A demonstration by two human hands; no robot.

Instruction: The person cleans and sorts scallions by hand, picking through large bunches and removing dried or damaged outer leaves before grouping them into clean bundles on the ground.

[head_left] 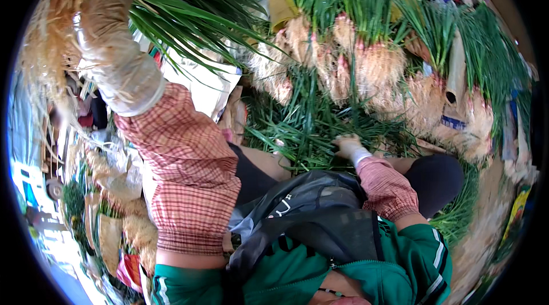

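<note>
The left hand (107, 19), raised at far left, grips a bunch of green onions (194, 16) with trailing roots (46, 47), while the right hand (347, 146), its finger posture too indistinct to tell, touches loose green leaves (297, 119) before rooted bundles (377, 67) at far right.

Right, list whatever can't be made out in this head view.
Head view:
Left hand: finger placement on the green onion bunch, obscured by tangled roots and the upper edge.
Green onion bunch: some leaves cut off by the upper edge.
Right hand: too small among the loose leaves to tell whether it grips any.
Far-left background: blurred near the fisheye rim.
</note>
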